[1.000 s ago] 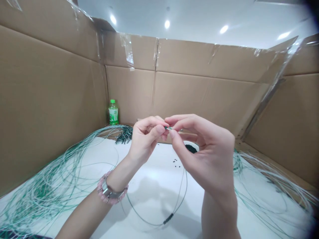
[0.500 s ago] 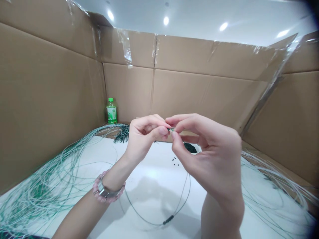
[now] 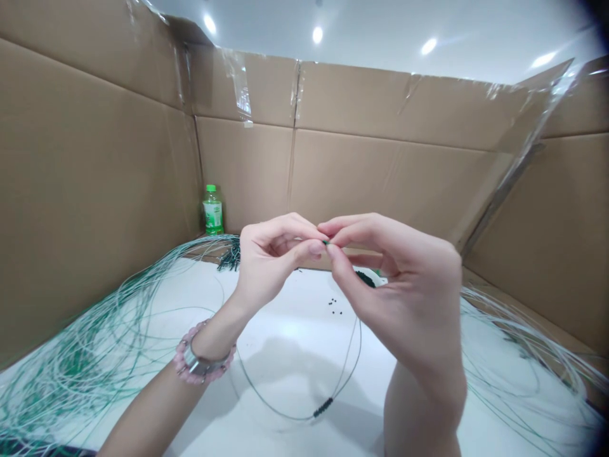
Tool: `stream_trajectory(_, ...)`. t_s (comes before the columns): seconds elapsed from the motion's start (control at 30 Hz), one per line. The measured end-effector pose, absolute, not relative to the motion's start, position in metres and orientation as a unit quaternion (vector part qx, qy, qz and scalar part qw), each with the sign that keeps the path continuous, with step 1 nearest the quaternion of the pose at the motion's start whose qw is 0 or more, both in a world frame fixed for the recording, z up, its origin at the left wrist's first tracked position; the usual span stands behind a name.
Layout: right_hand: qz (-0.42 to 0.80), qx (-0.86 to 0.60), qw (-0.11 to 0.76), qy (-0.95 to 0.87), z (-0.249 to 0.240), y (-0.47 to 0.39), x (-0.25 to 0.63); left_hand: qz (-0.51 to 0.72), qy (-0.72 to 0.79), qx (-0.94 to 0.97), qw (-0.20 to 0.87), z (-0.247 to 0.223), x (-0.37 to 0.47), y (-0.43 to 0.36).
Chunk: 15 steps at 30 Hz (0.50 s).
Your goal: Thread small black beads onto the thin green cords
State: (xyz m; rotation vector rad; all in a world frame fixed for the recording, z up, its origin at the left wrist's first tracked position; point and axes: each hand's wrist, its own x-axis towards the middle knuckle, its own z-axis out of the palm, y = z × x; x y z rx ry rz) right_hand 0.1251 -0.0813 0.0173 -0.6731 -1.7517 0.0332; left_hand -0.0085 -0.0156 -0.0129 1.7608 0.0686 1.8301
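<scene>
My left hand (image 3: 273,257) and my right hand (image 3: 399,279) meet fingertip to fingertip at the centre, both pinching a small dark green piece (image 3: 326,242) on a thin cord. From them the cord (image 3: 280,412) hangs in a loop over the white table, with a short row of dark beads (image 3: 323,407) at its lowest part. Behind my right hand, a white dish of small black beads (image 3: 365,278) is partly hidden. Several loose black beads (image 3: 335,307) lie on the table beside that hand.
Green and white cords (image 3: 80,355) spread over the left side, and more cords (image 3: 533,355) lie at the right. A green bottle (image 3: 213,211) stands in the back left corner. Cardboard walls (image 3: 352,165) surround the white table (image 3: 285,330).
The fingertips of both hands have drawn closer together over the small green piece, covering more of it. The beaded loop has shifted slightly. My right hand now covers more of the bead dish.
</scene>
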Motion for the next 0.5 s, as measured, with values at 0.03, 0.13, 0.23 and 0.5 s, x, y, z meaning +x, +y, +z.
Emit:
stream_trajectory(0.03, 0.020, -0.288, 0.593, -0.752, 0.017, -0.081, 0.126, 0.685, 0.023, 0.661, 0.304, -0.013, -0.008, -0.016)
stream_trajectory(0.13, 0.033, -0.281, 0.603, -0.746, 0.016, -0.078, 0.130, 0.671, 0.025, 0.664, 0.329, -0.013, -0.008, -0.016)
stream_trajectory(0.23, 0.034, -0.287, 0.609, -0.739, 0.015, -0.075, 0.132, 0.673, 0.041, 0.664, 0.323, -0.012, -0.007, -0.017)
stream_trajectory(0.5, 0.056, -0.266, 0.630, -0.727, 0.015, -0.073, 0.126, 0.697, 0.100, 0.661, 0.258, -0.007, -0.008, -0.027)
